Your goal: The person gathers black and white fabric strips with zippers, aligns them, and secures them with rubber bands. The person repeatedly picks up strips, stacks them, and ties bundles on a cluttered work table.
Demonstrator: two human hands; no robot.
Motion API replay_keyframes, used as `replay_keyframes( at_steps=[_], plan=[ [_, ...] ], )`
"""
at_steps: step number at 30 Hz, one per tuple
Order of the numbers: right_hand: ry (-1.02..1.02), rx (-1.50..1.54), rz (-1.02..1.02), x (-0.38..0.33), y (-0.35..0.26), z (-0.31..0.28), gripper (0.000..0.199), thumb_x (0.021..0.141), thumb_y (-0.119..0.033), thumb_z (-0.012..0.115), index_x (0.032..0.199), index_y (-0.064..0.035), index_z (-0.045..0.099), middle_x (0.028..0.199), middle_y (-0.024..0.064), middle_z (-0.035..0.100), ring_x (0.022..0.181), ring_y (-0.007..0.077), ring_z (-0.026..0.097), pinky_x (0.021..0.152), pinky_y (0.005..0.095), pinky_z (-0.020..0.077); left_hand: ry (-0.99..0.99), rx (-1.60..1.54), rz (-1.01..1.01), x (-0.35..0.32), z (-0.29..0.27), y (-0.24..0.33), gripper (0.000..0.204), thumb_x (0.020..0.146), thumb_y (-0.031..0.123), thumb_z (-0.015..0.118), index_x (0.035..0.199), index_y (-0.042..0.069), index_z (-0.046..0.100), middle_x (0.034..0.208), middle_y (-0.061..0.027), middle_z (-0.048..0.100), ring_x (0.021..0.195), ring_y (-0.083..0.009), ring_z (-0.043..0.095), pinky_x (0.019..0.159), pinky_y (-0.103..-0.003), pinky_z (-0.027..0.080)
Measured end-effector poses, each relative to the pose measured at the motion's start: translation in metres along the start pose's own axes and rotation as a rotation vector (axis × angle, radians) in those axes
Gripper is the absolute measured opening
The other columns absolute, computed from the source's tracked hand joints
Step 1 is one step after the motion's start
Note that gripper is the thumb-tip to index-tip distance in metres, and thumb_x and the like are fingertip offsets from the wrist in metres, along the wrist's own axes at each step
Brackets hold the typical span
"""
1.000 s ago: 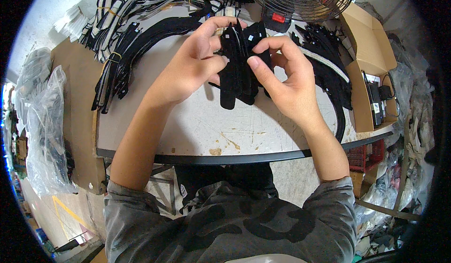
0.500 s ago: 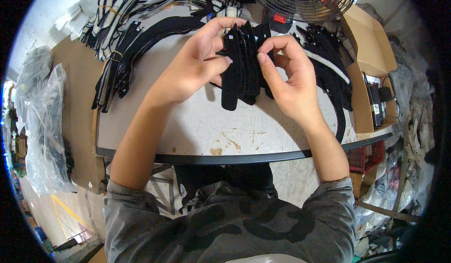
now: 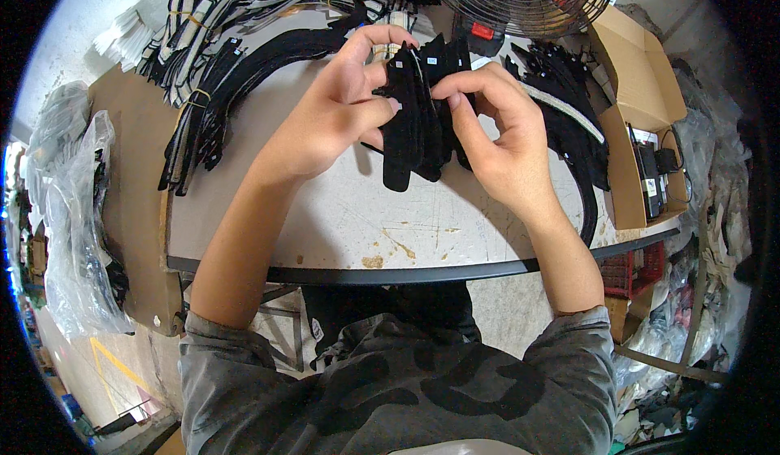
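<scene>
A stack of black fabric strips (image 3: 400,150) with rounded lower ends hangs upright over the table. Thumb and fingers of my left hand (image 3: 337,122) are closed round the stack's left side. From the right, my right hand (image 3: 508,126) has bent its index finger in among the strips, its thumb close by, pinching at an edge. Small white tags show near the tops of some strips. Where the strips lie between my right fingers, the exact hold is partly hidden.
Bundles of black and white strips (image 3: 191,28) are heaped at the back left, a curved black bundle (image 3: 268,61) before them. More black strips (image 3: 569,106) lie right. A wire-guarded fan (image 3: 520,0) stands behind; an open cardboard box (image 3: 626,162) sits at the table's right edge.
My right index fingertip has shifted left into the stack. The strips have parted there, and another small white tag has come into sight. My left hand keeps its hold.
</scene>
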State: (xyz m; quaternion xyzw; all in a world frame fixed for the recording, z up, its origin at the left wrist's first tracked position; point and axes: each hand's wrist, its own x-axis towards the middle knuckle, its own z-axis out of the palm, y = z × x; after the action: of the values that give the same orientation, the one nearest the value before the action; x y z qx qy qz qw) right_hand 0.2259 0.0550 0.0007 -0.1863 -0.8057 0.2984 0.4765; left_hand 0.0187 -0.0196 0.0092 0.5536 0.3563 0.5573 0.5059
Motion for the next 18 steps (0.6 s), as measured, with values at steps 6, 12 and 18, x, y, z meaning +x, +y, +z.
replay_keyframes(
  at_steps=[6,12,18],
  plan=[
    [0.004,0.03,0.016,-0.001,-0.001,0.001,0.011,0.093,-0.007,0.074,0.104,-0.0052,0.073,0.092,0.0075,0.067,0.078,0.0176,0.063,0.065,0.0291,0.0497,0.002,0.02,0.001,0.0,0.001,0.003,0.061,0.093,-0.007,0.051,0.15,0.008,0.035,0.125,-0.0148,0.069,0.1,-0.0162,0.075,0.078,-0.031,0.067],
    [0.011,0.212,0.16,-0.003,-0.014,0.004,0.013,0.102,-0.001,0.066,0.115,-0.0005,0.067,0.107,0.0033,0.063,0.095,0.0087,0.06,0.083,0.0246,0.0494,-0.004,0.004,0.0,-0.001,-0.003,-0.003,0.057,0.094,-0.005,0.051,0.147,0.006,0.036,0.121,-0.0145,0.068,0.099,-0.0173,0.075,0.077,-0.031,0.067],
    [-0.009,-0.002,-0.002,0.0,0.0,0.0,0.013,0.092,-0.002,0.071,0.105,-0.0051,0.071,0.096,0.0076,0.068,0.076,0.0156,0.063,0.063,0.0277,0.0492,-0.007,-0.004,-0.021,0.0,-0.004,-0.003,0.054,0.095,-0.005,0.052,0.144,0.006,0.035,0.119,-0.0149,0.066,0.098,-0.0179,0.074,0.076,-0.031,0.067]
  ],
)
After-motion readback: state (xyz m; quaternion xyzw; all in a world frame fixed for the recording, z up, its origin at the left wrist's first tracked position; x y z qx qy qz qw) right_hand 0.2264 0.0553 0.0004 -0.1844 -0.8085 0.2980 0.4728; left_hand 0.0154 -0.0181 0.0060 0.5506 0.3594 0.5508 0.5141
